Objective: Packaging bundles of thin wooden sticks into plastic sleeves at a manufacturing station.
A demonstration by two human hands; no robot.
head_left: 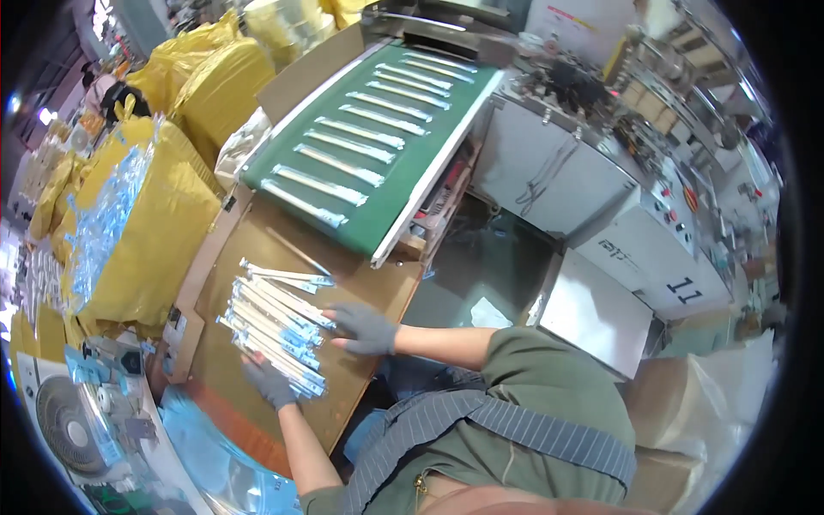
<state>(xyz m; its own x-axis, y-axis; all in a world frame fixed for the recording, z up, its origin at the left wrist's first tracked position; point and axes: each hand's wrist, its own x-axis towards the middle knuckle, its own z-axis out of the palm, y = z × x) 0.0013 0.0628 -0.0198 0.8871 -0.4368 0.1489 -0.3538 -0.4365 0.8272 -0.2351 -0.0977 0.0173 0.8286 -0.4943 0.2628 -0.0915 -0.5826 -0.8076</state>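
Both gloved hands squaring up stack of wrapped sticks (276, 324) on cardboard tray (360, 300) — left hand (269, 384) flat against near end, right hand (364, 329) spread wide on side — green conveyor belt (378, 137) carrying more.

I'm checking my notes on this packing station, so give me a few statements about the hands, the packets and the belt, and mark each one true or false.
1. Both hands wear grey gloves. True: the left hand and the right hand are both in grey gloves.
2. The stack of long wrapped packets lies on the green belt. False: it lies on the brown cardboard surface in front of the belt.
3. The conveyor belt is green and carries single packets laid crosswise. True.
4. The right hand is up on the belt. False: it rests at the right side of the stack, off the belt.
5. Yellow bags stand to the person's left. True.
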